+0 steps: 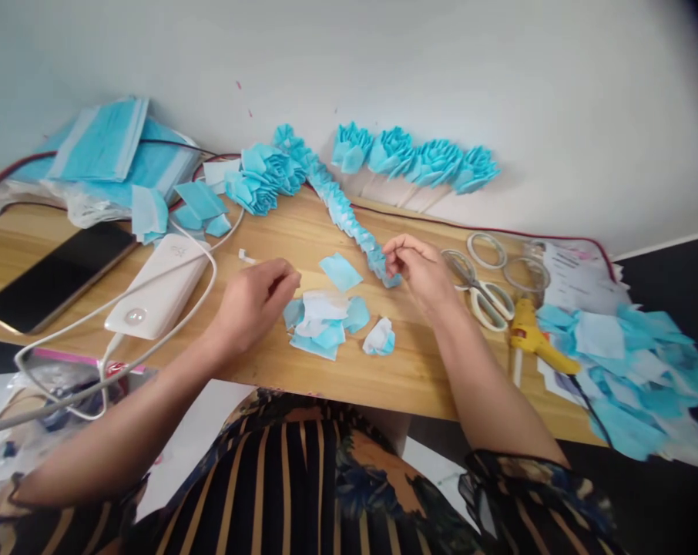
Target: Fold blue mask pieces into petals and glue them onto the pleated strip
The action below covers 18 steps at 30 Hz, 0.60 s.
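Note:
My left hand hovers over the table, left of a small pile of blue and white fabric pieces. Its fingers are closed, and whether anything is between them is hidden. At the near end of a long row of folded blue petals, my right hand has its fingers curled together against the last blue petal. A flat blue piece lies between the hands. Just below it and to the right rests a crumpled white and blue piece.
Blue fabric roses lean along the wall, with more roses farther left. Scissors, tape rolls, a yellow glue gun and a petal heap lie right. Left are a phone, power bank and face masks.

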{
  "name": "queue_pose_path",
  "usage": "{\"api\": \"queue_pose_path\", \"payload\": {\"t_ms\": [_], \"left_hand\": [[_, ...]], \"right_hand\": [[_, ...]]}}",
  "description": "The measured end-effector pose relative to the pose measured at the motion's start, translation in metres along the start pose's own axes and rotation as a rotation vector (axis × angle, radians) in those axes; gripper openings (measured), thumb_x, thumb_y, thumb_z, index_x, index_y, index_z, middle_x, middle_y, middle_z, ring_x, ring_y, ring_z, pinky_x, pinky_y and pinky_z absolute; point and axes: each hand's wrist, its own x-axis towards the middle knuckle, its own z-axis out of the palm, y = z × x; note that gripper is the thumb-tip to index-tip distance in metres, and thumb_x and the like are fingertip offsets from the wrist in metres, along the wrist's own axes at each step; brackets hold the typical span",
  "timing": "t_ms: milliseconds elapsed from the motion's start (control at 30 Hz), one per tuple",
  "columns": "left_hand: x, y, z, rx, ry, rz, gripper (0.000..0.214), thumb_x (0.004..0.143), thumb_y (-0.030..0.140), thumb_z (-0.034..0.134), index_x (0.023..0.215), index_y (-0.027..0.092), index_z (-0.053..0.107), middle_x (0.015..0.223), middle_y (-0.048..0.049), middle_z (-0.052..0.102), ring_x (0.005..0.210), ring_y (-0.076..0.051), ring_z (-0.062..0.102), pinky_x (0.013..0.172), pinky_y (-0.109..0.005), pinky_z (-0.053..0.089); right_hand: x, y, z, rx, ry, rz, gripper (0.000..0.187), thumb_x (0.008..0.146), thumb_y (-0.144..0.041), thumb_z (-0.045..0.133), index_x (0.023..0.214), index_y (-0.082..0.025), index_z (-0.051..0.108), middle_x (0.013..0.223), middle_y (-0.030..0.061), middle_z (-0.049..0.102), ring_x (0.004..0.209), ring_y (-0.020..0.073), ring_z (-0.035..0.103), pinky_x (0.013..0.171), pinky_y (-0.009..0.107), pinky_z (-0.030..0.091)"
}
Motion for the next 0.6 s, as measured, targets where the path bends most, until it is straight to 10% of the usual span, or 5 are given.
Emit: {"api": "queue_pose_path", "payload": {"t_ms": [267,600], "left_hand": [[0.059,0.02,0.023,-0.148,-0.043,0.021,0.043,0.091,0.026,0.05,0.057,0.022,0.024,0.056,0.0051,0.023,0.053,-0.01,0.025,0.052,-0.03,0.019],[0.085,-0.012,0.047,-0.234,-0.125,-0.044,0.043,0.094,0.033,0.05,0.054,0.02,0.045,0.051,0.0031,0.043,0.05,-0.01,0.037,0.051,-0.028,0.028]], "right_hand": [[-0.012,0.008,0.004,0.057,-0.004,0.003,0.02,0.077,-0.022,0.054,0.093,-0.019,0.067,0.053,-0.011,0.035,0.044,0.007,0.03,0.043,0.021,0.031],[-0.004,0.01,-0.025,-0.063,0.075,-0.135,0.034,0.088,-0.04,0.065,0.118,-0.023,0.064,0.053,-0.011,0.038,0.045,0.0089,0.034,0.047,0.023,0.038]]}}
